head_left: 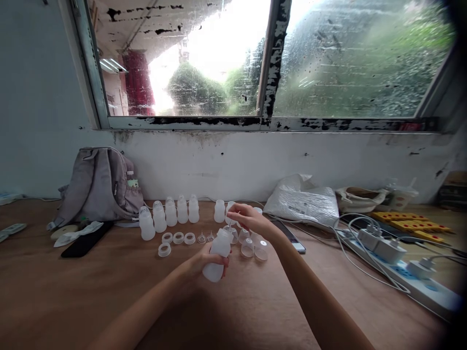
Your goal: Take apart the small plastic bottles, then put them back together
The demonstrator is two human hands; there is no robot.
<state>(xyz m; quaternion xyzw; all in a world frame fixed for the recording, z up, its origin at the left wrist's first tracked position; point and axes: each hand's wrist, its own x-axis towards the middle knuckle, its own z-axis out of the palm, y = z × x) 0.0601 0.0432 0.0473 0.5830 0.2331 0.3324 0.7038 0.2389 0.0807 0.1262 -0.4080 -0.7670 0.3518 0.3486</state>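
Observation:
My left hand [216, 260] is wrapped around a frosted white baby bottle [219, 245], tilted with its top up and to the right. My right hand [251, 218] reaches over just beyond the bottle's top, its fingers bent together and pointing left; what they pinch, if anything, is hidden. Right below those fingers is a clear dome cap [230, 229]. More clear caps [247, 248] stand to the right of the bottle. White collar rings [178, 237] and two clear bottle nipples [202, 237] lie to the left.
Several capped bottles [159, 216] line the back left, with uncapped bottles [219, 211] behind my hands. A grey backpack [98, 184] leans on the wall. To the right are a phone [292, 238], a silver plastic bag [304, 201] and a power strip [419, 282] with trailing cables.

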